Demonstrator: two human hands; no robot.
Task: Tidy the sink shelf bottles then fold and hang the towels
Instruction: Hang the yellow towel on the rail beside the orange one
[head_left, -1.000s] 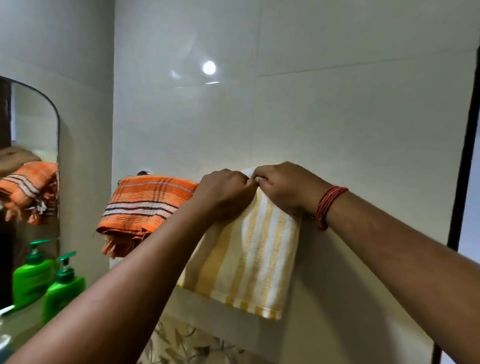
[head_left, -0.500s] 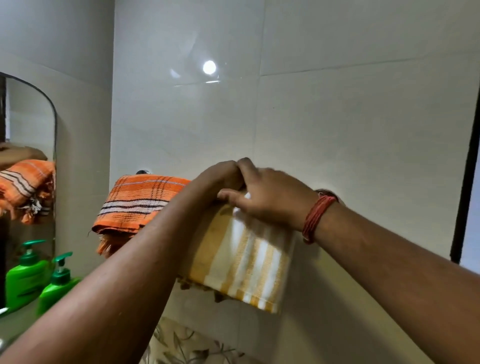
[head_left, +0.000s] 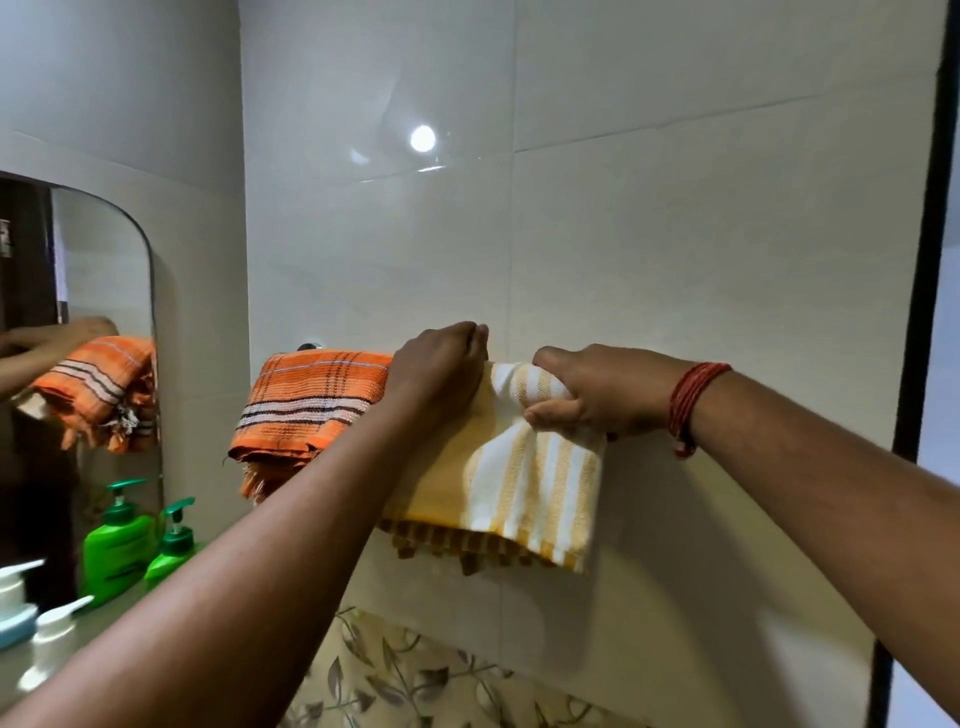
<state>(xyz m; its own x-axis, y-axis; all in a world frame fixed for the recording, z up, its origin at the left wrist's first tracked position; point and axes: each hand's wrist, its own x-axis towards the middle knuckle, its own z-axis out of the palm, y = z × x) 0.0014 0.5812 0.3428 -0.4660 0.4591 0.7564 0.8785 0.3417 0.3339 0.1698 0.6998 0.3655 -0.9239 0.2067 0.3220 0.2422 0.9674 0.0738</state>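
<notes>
A yellow and white striped towel (head_left: 524, 478) hangs folded over the wall rail. My left hand (head_left: 441, 371) grips its top left part at the rail. My right hand (head_left: 592, 397) pinches a bunch of its cloth at the top right, a red thread band on that wrist. An orange checked towel (head_left: 306, 405) hangs folded on the same rail, just left of my left hand. The rail itself is hidden except for its left mount (head_left: 309, 346). A green pump bottle (head_left: 174, 545) and a white pump bottle (head_left: 49, 644) stand on the sink shelf at lower left.
A mirror (head_left: 104, 291) on the left wall reflects the orange towel and the bottles. White tiled wall (head_left: 675, 260) lies behind the rail, with leaf-patterned tiles (head_left: 415, 680) below. A dark door frame (head_left: 924, 260) runs down the right edge.
My hands have moved apart along the top of the striped towel. The right hand has shifted rightward and now bunches the cloth, and the towel's lower edge hangs more spread.
</notes>
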